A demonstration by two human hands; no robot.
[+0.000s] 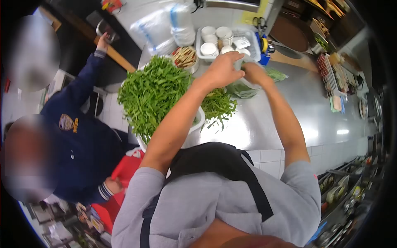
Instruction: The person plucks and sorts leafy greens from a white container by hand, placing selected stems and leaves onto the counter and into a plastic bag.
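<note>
A clear plastic bag [243, 88] with leafy greens inside stands on the steel counter in front of me. My left hand [223, 71] is at its mouth, thumb and fingers closed on the rim. At the bag's opening, my right hand [254, 73] points downward; its fingers are partly hidden by the bag. Under my left forearm lies a loose bunch of greens [217, 105]. To its left, a large heap of leafy greens [155, 93] fills a white basket [197, 122].
Behind my hands, a white basket [257, 51] holds stacked cups [209, 48]. A tub of wooden sticks [184, 57] and wrapped plastic packs [182, 29] stand beside it. A blue tape dispenser [264, 48] is near. On the left, a co-worker in a navy jacket [78, 124] reaches out holding a container.
</note>
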